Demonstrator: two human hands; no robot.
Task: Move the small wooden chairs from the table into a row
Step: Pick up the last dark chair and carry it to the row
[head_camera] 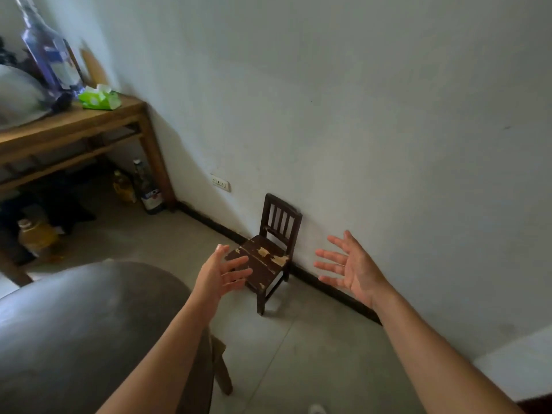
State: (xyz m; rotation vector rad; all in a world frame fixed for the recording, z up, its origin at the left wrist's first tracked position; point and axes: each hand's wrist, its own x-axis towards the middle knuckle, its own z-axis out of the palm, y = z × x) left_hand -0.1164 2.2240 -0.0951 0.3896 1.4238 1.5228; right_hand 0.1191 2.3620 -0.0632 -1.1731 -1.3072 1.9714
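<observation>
One small dark wooden chair (270,249) with a slatted back and worn, chipped seat stands upright on the tiled floor, its back against the white wall. My left hand (222,271) hovers in front of the seat's left corner, fingers spread, holding nothing. My right hand (351,265) is to the right of the chair, apart from it, palm turned inward and fingers apart, empty. Both forearms reach out from the bottom of the view.
A round grey table (74,324) fills the lower left. A wooden side table (89,121) at the left holds a glass bottle (49,52) and green tissue pack (100,98); bottles (148,188) stand under it. A wall socket (220,182) sits above the dark skirting.
</observation>
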